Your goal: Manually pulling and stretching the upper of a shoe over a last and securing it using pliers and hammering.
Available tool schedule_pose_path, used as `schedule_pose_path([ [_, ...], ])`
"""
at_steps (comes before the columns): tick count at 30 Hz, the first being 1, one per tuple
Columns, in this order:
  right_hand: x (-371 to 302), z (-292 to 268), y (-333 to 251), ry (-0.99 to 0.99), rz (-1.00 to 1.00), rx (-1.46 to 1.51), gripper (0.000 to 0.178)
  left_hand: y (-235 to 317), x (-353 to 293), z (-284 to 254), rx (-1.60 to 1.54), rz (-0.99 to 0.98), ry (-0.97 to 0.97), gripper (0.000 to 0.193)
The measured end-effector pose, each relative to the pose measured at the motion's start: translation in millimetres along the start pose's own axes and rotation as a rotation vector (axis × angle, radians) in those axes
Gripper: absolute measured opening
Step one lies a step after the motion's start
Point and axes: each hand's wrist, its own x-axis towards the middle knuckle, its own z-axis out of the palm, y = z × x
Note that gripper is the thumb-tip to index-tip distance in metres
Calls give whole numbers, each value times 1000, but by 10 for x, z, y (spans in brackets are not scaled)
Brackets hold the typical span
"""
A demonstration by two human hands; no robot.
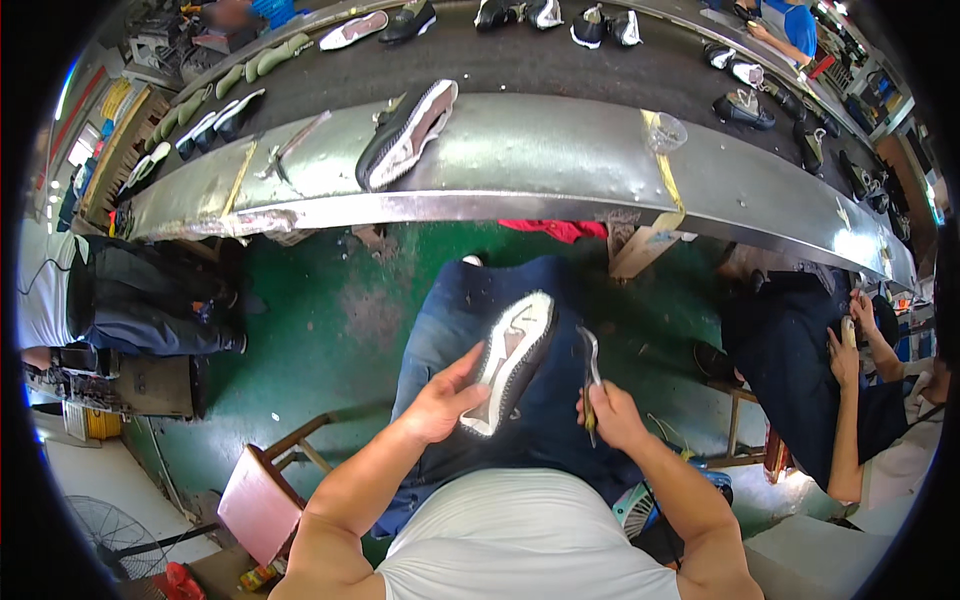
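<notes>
Head view, left hand point(440, 400) gripping a black-and-white shoe point(515, 360), right hand point(612, 415) gripping a metal tool point(594, 358), second shoe point(405, 138) lying on counter point(545, 135) beyond the hands.

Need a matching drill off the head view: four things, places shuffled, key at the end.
1. Black-and-white shoe
2. Metal-headed hand tool
3. Clear plastic cup
4. Red cloth

A. Showing below the front edge of the metal ledge
B. In the person's right hand
C. At a yellow strip on the ledge
D. In the person's left hand

Pairs: 1-D, 2-B, 3-C, 4-A
</notes>
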Motion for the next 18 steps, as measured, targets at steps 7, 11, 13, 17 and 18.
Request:
schedule_pose_path([
  [7,225,-46,164,-38,134,99,43,1835,1048,743,-23,220,9,73],
  [11,327,-131,301,-88,225,244,41,2758,2308,975,262,271,173,69],
  [13,314,-199,321,-104,283,323,42,3091,2895,1093,444,222,289,73],
  [17,373,-247,301,-162,332,402,47,3504,3976,734,972,447,497,62],
  [18,355,-280,289,-161,361,456,47,3466,4168,737,1406,695,549,52],
])
